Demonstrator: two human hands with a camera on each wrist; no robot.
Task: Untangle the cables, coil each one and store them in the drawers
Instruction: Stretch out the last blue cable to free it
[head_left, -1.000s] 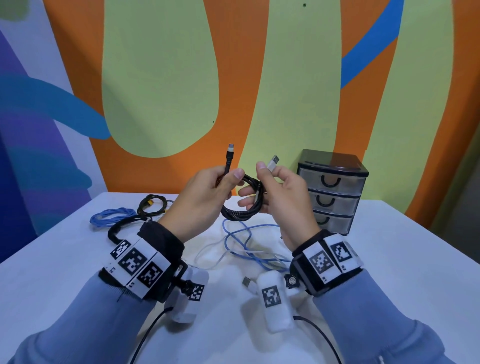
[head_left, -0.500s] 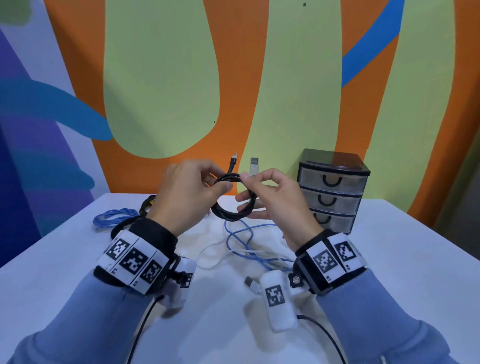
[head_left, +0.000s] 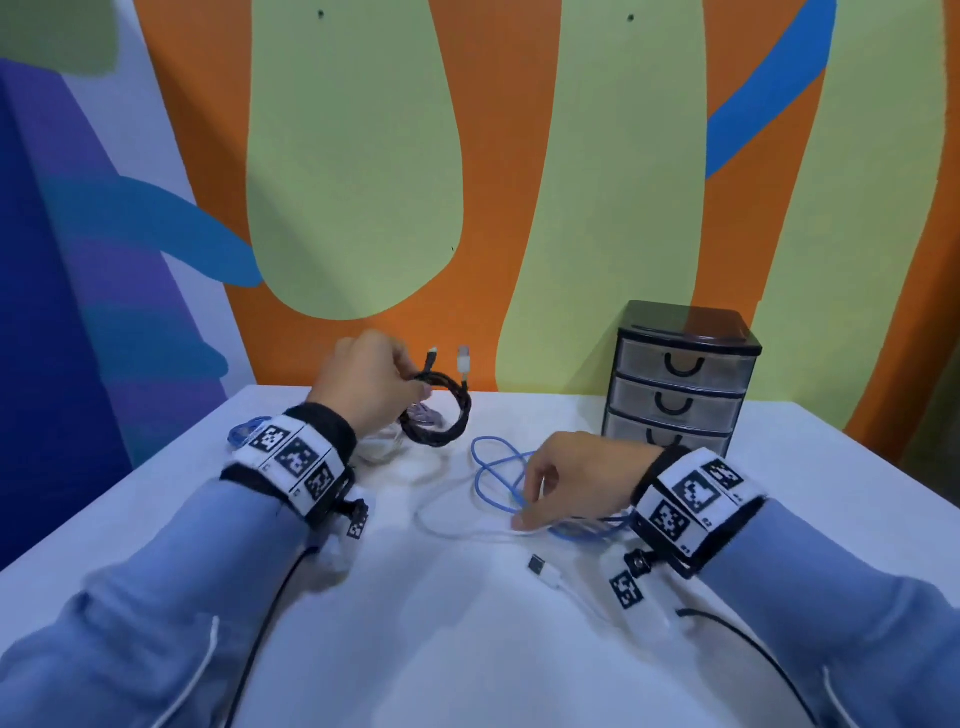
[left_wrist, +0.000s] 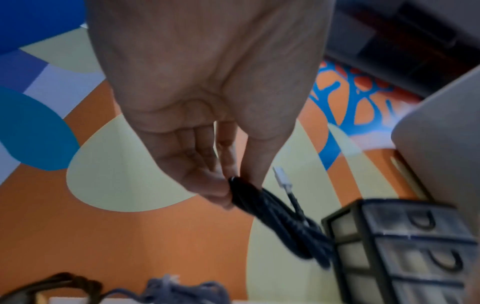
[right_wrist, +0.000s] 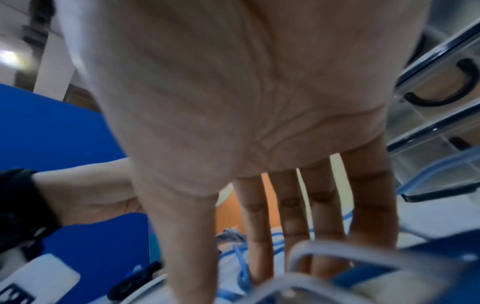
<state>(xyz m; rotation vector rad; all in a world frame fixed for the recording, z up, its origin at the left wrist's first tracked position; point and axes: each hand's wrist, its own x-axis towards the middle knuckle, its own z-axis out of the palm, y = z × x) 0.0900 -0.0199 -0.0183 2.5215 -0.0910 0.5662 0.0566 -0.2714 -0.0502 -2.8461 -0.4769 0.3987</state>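
My left hand (head_left: 415, 385) holds a coiled black braided cable (head_left: 442, 415) above the back of the table, thumb and fingers pinching the coil (left_wrist: 280, 222). Both plugs stick up, one black and one white (head_left: 464, 358). My right hand (head_left: 524, 515) is low over the loose cables with straightened fingers (right_wrist: 259, 226). Its fingertips touch the white cable (head_left: 457, 530) where the blue cable (head_left: 496, 470) crosses it. The three-drawer unit (head_left: 680, 387) stands at the back right, all drawers closed.
The white cable's USB plug (head_left: 537, 564) lies near my right wrist. A coiled blue cable (head_left: 243, 431) sits at the back left, mostly hidden by my left wrist. In the left wrist view a dark coil (left_wrist: 52, 288) lies beside a grey-blue bundle (left_wrist: 176, 288).
My right hand has let go of the black coil and dropped to the loose cables on the table. The left hand alone now holds the coil.
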